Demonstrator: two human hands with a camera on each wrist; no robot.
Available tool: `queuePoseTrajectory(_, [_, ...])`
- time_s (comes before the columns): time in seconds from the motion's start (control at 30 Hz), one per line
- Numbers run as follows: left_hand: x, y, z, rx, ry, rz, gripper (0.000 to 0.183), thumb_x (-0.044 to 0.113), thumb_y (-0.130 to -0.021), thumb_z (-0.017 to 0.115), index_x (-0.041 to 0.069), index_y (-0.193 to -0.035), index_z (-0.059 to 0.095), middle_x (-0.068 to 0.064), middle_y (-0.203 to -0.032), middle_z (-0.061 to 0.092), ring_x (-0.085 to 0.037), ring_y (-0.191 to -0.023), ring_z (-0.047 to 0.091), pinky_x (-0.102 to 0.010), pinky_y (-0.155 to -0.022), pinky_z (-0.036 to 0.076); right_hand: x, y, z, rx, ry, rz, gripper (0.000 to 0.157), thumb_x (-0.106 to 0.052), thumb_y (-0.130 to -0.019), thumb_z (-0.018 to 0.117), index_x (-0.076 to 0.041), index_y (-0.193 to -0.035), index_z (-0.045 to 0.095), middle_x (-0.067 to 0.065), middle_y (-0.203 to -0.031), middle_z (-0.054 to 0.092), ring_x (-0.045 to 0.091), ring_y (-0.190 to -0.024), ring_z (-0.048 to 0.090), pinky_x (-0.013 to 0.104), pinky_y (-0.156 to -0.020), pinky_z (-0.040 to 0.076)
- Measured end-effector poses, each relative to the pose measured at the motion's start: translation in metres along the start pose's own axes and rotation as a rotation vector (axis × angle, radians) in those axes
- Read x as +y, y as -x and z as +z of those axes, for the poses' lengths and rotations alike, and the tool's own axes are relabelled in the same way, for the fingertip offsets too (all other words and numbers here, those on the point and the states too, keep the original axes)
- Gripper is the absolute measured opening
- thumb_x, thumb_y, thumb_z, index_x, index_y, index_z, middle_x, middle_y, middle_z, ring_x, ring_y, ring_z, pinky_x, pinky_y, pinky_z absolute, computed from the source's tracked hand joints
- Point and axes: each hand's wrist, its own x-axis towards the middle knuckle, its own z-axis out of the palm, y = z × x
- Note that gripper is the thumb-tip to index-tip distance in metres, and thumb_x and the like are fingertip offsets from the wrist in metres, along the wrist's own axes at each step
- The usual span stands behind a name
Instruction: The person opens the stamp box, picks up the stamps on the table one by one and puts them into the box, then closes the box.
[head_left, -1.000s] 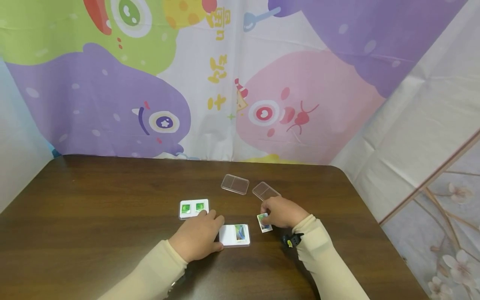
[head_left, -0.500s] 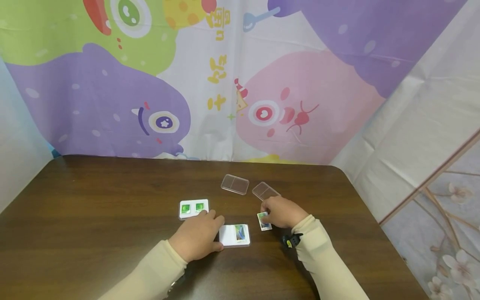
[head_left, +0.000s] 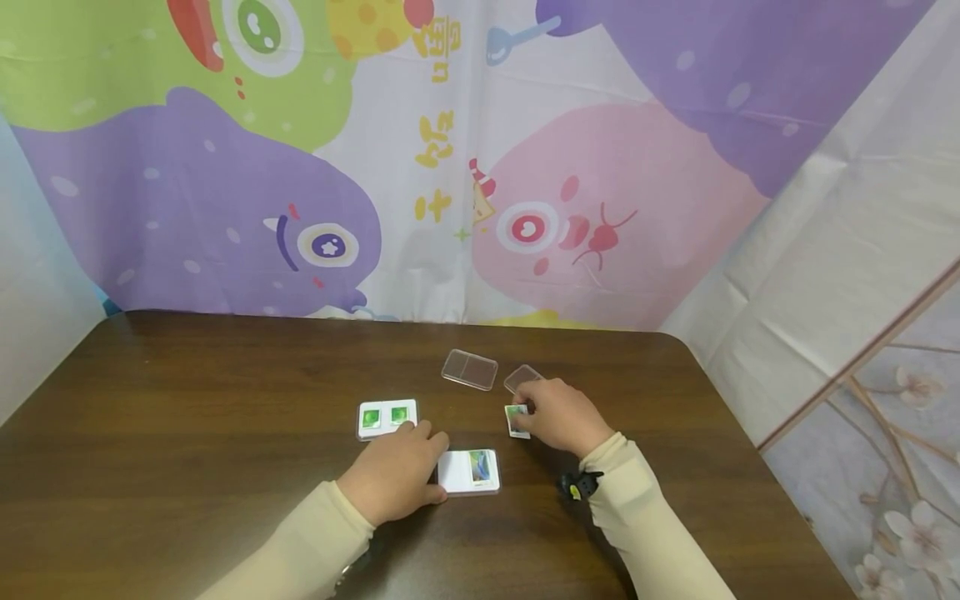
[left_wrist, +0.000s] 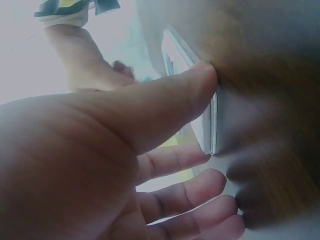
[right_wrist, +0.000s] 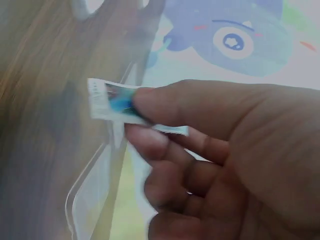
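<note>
My right hand (head_left: 566,419) pinches a small postage stamp (head_left: 514,422) with a green and blue picture and a white border, raised over the table. In the right wrist view the thumb lies on the printed face of the stamp (right_wrist: 117,102), with the index finger beneath. My left hand (head_left: 397,469) holds the left end of a flat case with a white insert (head_left: 455,472), thumb at its near edge and index finger at its far edge. A similar stamp (head_left: 481,467) lies on the right half of that insert. In the left wrist view the thumb covers part of the case (left_wrist: 214,125).
Beyond my left hand lies another white case (head_left: 386,408) with two green stamps. Two clear plastic lids lie farther back: one lid (head_left: 469,369) in full view, the other lid (head_left: 522,378) partly behind my right hand. A printed cloth (head_left: 420,275) hangs behind the brown table (head_left: 225,383).
My right hand has lifted the stamp from the table and moved slightly away from me and to the left. My left hand and its case stay in place.
</note>
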Motion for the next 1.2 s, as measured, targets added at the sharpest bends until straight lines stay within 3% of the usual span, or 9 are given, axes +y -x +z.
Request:
queuePoseTrajectory(0.17, [0.000,0.000,-0.001,-0.002,-0.001,0.001,0.053,0.039,-0.080,0.089,0.003,-0.110,0.066,-0.007,-0.089,0.057,-0.025,-0.080,0.057,-0.042,-0.067,0.052,-0.011,-0.001,0.001,0.019,-0.162,-0.065,0.010,-0.018,-0.091,0.078,-0.017,-0.084,0.071,-0.008,-0.072,0.058,0.010,-0.062,0.049,0.027,-0.056,0.042])
queuePoseTrajectory(0.37, [-0.001,-0.001,0.000,-0.003,-0.002,-0.005,0.054,0.040,-0.079,0.090,0.002,-0.110,0.066,-0.008,-0.090,0.058,-0.025,-0.081,0.058,-0.042,-0.068,0.053,-0.022,-0.001,0.007,-0.127,-0.330,-0.131,0.006,-0.018,-0.094,0.077,-0.018,-0.088,0.075,-0.008,-0.074,0.063,0.007,-0.061,0.050,0.025,-0.057,0.044])
queuePoseTrajectory(0.57, [-0.001,0.000,0.001,0.010,-0.001,0.000,0.057,0.039,-0.078,0.090,0.000,-0.110,0.064,-0.009,-0.092,0.060,-0.025,-0.083,0.058,-0.043,-0.070,0.053,-0.031,-0.002,0.016,-0.196,-0.389,-0.162,0.004,-0.019,-0.093,0.078,-0.018,-0.089,0.077,-0.011,-0.072,0.063,0.004,-0.063,0.049,0.024,-0.060,0.043])
queuePoseTrajectory(0.73, [-0.001,0.001,0.001,0.022,0.008,0.006,0.058,0.038,-0.079,0.091,-0.001,-0.112,0.062,-0.008,-0.092,0.059,-0.024,-0.081,0.057,-0.041,-0.069,0.053,-0.040,-0.004,0.024,-0.222,-0.429,-0.163,0.005,-0.018,-0.092,0.079,-0.016,-0.092,0.074,-0.011,-0.076,0.067,0.004,-0.068,0.057,0.025,-0.066,0.049])
queuePoseTrajectory(0.83, [-0.001,0.001,0.001,0.027,-0.001,0.014,0.059,0.038,-0.079,0.090,-0.001,-0.112,0.061,-0.007,-0.091,0.058,-0.023,-0.080,0.056,-0.040,-0.068,0.053,-0.043,-0.004,0.029,-0.202,-0.409,-0.163,0.009,-0.016,-0.091,0.080,-0.016,-0.090,0.071,-0.011,-0.079,0.069,0.005,-0.070,0.059,0.026,-0.067,0.050])
queuePoseTrajectory(0.97, [-0.001,0.002,0.001,0.030,-0.014,0.018,0.060,0.040,-0.079,0.090,-0.001,-0.113,0.061,-0.008,-0.092,0.059,-0.023,-0.080,0.057,-0.040,-0.068,0.053,-0.046,-0.003,0.035,-0.126,-0.292,-0.191,0.013,-0.016,-0.090,0.081,-0.018,-0.087,0.069,-0.011,-0.081,0.066,0.005,-0.072,0.057,0.025,-0.067,0.049])
queuePoseTrajectory(1.2, [-0.001,0.001,0.000,0.024,0.005,0.013,0.061,0.039,-0.079,0.091,-0.001,-0.115,0.060,-0.009,-0.096,0.061,-0.024,-0.081,0.058,-0.041,-0.070,0.054,-0.050,-0.001,0.040,-0.061,-0.135,-0.212,0.009,-0.023,-0.089,0.083,-0.018,-0.093,0.076,-0.007,-0.097,0.063,0.013,-0.091,0.055,0.031,-0.081,0.048])
